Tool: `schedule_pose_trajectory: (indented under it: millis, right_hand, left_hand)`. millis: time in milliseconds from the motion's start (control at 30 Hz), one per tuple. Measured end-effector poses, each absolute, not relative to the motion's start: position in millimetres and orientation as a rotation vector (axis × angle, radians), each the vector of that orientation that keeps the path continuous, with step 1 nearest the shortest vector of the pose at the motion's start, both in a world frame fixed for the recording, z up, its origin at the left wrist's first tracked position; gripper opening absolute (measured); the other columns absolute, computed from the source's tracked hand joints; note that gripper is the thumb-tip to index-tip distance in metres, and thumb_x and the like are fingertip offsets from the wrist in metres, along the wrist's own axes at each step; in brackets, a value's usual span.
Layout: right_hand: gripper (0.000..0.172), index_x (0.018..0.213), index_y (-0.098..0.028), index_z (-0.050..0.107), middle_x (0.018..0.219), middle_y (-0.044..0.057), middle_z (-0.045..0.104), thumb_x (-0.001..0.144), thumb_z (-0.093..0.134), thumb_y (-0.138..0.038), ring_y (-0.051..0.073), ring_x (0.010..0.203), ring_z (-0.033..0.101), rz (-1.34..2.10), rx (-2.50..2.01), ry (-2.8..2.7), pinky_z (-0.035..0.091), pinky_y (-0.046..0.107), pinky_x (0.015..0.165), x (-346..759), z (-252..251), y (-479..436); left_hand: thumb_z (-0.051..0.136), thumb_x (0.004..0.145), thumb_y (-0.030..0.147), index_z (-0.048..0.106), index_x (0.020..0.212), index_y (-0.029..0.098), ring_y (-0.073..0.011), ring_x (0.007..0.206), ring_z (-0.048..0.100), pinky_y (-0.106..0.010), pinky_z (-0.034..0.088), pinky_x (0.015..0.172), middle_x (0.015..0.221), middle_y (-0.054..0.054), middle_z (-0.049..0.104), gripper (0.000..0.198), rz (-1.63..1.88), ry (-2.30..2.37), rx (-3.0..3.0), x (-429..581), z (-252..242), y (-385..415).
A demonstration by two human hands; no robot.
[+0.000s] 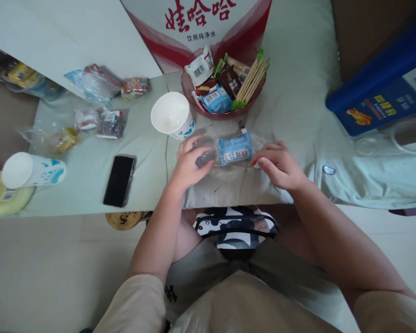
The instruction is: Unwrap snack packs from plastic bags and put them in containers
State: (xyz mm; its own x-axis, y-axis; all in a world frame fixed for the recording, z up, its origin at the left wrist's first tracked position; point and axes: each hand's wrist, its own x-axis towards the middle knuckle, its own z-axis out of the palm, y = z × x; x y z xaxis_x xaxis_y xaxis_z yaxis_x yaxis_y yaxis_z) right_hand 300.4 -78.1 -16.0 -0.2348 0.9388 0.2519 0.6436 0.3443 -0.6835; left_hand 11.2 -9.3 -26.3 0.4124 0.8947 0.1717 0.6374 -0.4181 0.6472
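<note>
A small blue-and-white snack packet [235, 149] with a barcode lies between my two hands, in or on a crinkled clear plastic bag [208, 155]. My left hand [190, 165] curls its fingers and thumb around the bag's left part. At the right end of the packet, my right hand [279, 165] has its fingertips pressed together on the edge of the clear plastic. A small white bit shows under those fingertips. Just beyond my left hand stands a white paper cup [169, 113] with blue print.
A pink glass bowl [225, 113] of snacks and wooden sticks stands before a white-and-red box [208, 34]. Wrapped snacks [110, 124], a black phone [119, 180] and another paper cup [34, 170] lie left. A blue box [374, 95] and clear cup [395, 138] are right.
</note>
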Motion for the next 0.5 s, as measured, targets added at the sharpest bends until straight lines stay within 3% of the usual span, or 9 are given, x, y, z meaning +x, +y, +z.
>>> schedule_pose_trajectory:
  millis: [100,167,233,333,400,500]
  right_hand:
    - [0.050,0.060,-0.023,0.057,0.054,0.002,0.053,0.103,0.046,-0.046,0.021,0.066,0.059,0.472,-1.554,-1.974,0.044,0.042,0.083,297,-21,-77]
    - [0.051,0.054,-0.023,0.049,0.048,0.000,0.043,0.100,0.051,-0.044,0.020,0.062,0.054,0.379,-1.642,-1.982,0.043,0.042,0.081,294,-24,-76]
    - [0.050,0.052,-0.023,0.047,0.046,-0.001,0.039,0.098,0.053,-0.042,0.019,0.060,0.052,0.308,-1.696,-1.978,0.043,0.041,0.080,293,-27,-75]
    - [0.040,0.059,-0.023,0.058,0.051,0.000,0.048,0.094,0.057,-0.040,0.019,0.064,0.054,0.259,-1.735,-1.955,0.043,0.042,0.082,290,-29,-75]
    - [0.026,0.072,-0.023,0.069,0.058,0.001,0.058,0.092,0.060,-0.038,0.022,0.072,0.059,0.241,-1.738,-1.951,0.044,0.044,0.086,287,-29,-76]
    - [0.017,0.094,-0.025,0.076,0.073,0.006,0.070,0.092,0.061,-0.034,0.029,0.088,0.064,0.182,-1.740,-1.977,0.043,0.048,0.090,281,-27,-78]
  left_hand:
    - [0.081,0.083,0.026,0.078,0.080,0.023,-0.0363,0.144,0.053,-0.060,0.039,0.123,0.150,-0.011,0.062,0.006,0.655,1.300,2.227,13,-26,-9]
    - [0.081,0.084,0.026,0.069,0.062,0.021,-0.0357,0.137,0.060,-0.060,0.042,0.119,0.140,-0.010,0.069,0.026,0.616,1.261,2.240,14,-25,-9]
    - [0.082,0.083,0.026,0.062,0.057,0.020,-0.0359,0.133,0.063,-0.061,0.044,0.117,0.135,-0.009,0.073,0.033,0.550,1.237,2.263,17,-23,-10]
    - [0.090,0.073,0.024,0.068,0.078,0.022,-0.0388,0.142,0.056,-0.060,0.044,0.117,0.151,-0.010,0.064,0.022,0.484,1.251,2.304,24,-20,-15]
    - [0.093,0.070,0.022,0.071,0.103,0.024,-0.0391,0.145,0.054,-0.059,0.043,0.117,0.158,-0.013,0.059,0.040,0.460,1.249,2.330,30,-19,-20]
    - [0.087,0.079,0.021,0.069,0.120,0.026,-0.0362,0.131,0.065,-0.056,0.045,0.113,0.140,-0.013,0.071,0.045,0.425,1.277,2.355,38,-20,-25]
